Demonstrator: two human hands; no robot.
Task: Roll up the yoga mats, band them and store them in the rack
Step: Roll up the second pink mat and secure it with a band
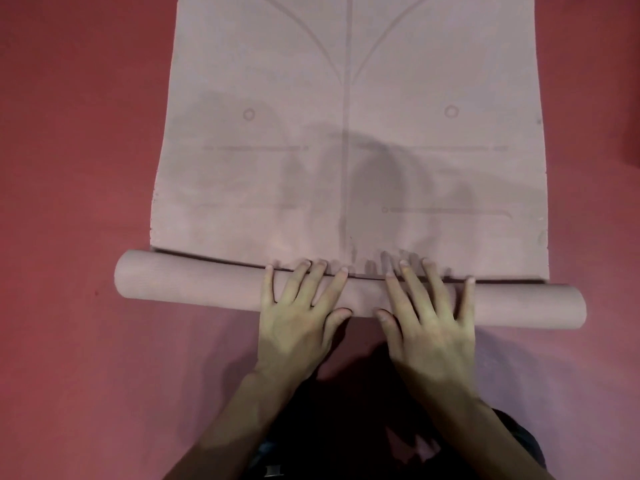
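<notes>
A dusty-pink yoga mat (pixel 349 161) with printed alignment lines and small circles lies flat on the floor and stretches away from me. Its near end is wound into a roll (pixel 194 289) that lies crosswise, sticking out past the flat part on both sides. My left hand (pixel 299 313) presses on top of the roll just left of centre, fingers spread and straight. My right hand (pixel 427 313) presses beside it, right of centre, fingers also spread over the roll. Both thumbs lie against the roll's near side.
Red floor (pixel 76 150) surrounds the mat on both sides and in front of me. My dark trousers (pixel 349 427) show at the bottom between my forearms. A dark red shape (pixel 632 133) sits at the right edge.
</notes>
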